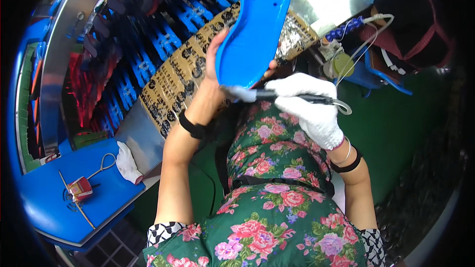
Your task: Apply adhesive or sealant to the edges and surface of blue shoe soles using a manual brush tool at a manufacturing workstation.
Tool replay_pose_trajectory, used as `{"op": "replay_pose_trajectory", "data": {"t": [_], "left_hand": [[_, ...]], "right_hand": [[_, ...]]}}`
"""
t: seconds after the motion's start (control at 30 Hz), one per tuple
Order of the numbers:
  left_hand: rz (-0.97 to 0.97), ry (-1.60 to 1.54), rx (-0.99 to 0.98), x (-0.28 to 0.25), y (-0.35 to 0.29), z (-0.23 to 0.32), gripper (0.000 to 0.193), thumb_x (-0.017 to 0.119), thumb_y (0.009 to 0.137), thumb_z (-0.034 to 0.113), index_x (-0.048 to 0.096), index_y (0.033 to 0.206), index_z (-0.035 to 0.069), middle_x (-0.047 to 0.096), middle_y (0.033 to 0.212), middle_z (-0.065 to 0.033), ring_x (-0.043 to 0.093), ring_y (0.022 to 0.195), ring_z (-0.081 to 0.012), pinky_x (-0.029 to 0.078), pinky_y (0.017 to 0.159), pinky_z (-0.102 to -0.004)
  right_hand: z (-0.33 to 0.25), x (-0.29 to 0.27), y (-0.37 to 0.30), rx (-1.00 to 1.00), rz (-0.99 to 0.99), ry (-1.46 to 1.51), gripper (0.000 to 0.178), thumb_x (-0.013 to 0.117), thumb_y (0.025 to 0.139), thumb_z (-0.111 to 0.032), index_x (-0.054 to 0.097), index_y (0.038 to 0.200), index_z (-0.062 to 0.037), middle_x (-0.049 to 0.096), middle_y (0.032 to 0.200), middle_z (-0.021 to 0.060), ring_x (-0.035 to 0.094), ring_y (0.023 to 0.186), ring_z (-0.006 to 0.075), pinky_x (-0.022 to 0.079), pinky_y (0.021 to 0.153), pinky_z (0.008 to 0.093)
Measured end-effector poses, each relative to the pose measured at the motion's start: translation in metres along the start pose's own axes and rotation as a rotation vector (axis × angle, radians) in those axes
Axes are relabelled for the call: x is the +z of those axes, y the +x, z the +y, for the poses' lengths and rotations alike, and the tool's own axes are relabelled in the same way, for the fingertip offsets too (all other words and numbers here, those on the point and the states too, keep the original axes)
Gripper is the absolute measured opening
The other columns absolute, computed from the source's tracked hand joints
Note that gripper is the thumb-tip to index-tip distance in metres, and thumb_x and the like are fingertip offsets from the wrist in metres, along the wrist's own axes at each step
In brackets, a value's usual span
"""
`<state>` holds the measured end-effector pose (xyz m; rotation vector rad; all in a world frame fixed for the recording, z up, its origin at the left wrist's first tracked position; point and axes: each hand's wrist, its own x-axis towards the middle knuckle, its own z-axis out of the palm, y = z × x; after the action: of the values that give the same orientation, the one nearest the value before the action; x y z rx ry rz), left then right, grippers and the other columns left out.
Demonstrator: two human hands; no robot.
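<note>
My bare left hand point(217, 62) holds up a blue shoe sole point(257, 34) by its edges, thumb on the left side and fingertips showing at the right. The sole has a raised rim and a group of small holes near its far end. In a white knitted glove, my right hand point(307, 101) is closed around a brush point(262, 95) with a black handle and a pale loop at its end. The brush's greyish head, blurred, is at the near end of the sole; I cannot tell whether it touches.
A taped cardboard sheet point(180, 76) lies behind my left arm, beside a rack of blue holders point(143, 64). On the blue table point(44, 202) at left are a white glove point(127, 163) and a red box point(80, 188). A cable-wrapped blue tool point(344, 29) is at right.
</note>
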<state>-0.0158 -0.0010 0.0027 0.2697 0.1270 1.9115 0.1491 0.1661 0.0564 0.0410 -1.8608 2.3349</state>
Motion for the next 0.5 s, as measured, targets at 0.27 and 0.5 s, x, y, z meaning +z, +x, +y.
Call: {"op": "replay_pose_trajectory", "data": {"t": [0.27,0.5], "left_hand": [[0.218,-0.066,0.006,0.001,-0.013,-0.050,0.083,0.044,0.098,0.061,0.033,0.156,0.003,0.051,0.145,-0.0269,0.060,0.117,-0.0496,0.052,0.093,-0.0608],[0.184,0.054,0.210,0.023,-0.034,-0.029,0.083,0.042,0.100,0.062,0.033,0.156,0.002,0.052,0.145,-0.0254,0.058,0.123,-0.0481,0.051,0.099,-0.0585]], "right_hand": [[-0.024,-0.057,0.064,-0.647,0.245,-0.712,0.018,0.076,0.081,0.005,0.076,0.099,0.0012,0.076,0.100,0.0133,0.072,0.090,0.0223,0.055,0.084,0.0332],[-0.034,-0.027,0.028,-0.401,-0.179,-0.312,0.017,0.078,0.080,0.000,0.077,0.096,-0.0004,0.077,0.097,0.0126,0.073,0.088,0.0226,0.056,0.080,0.0333]]}}
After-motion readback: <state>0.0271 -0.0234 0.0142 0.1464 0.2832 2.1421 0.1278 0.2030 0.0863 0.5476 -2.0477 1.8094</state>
